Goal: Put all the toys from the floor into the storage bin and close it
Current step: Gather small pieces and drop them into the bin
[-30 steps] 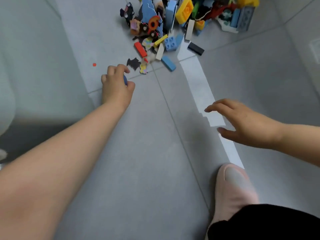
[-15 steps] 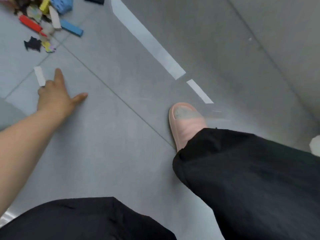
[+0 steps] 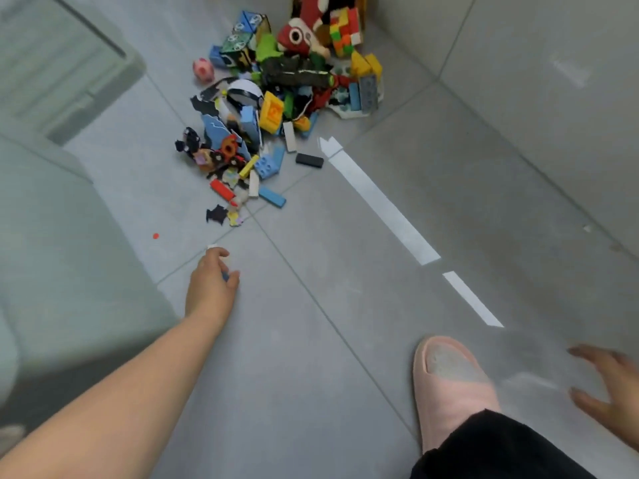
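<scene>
- The left hand (image 3: 212, 283) is curling its fingers round a small blue piece (image 3: 225, 276). A white bit (image 3: 211, 247) is showing at its fingertips, and I cannot tell whether the hand is holding it.
- The right hand (image 3: 610, 385) is hovering, blurred, low at the right, with its fingers spread apart and gripping nothing.
- The toys (image 3: 276, 108) are lying in a mixed heap of bricks and puzzle scraps, with a pink ball (image 3: 203, 68) and a red plush (image 3: 297, 32). The heap is lying toward the far edge of the floor (image 3: 311, 340), well beyond the left hand.
- The translucent storage bin (image 3: 52, 236) is standing along the floor's left edge. It is too blurred to tell what is lying inside.
</scene>
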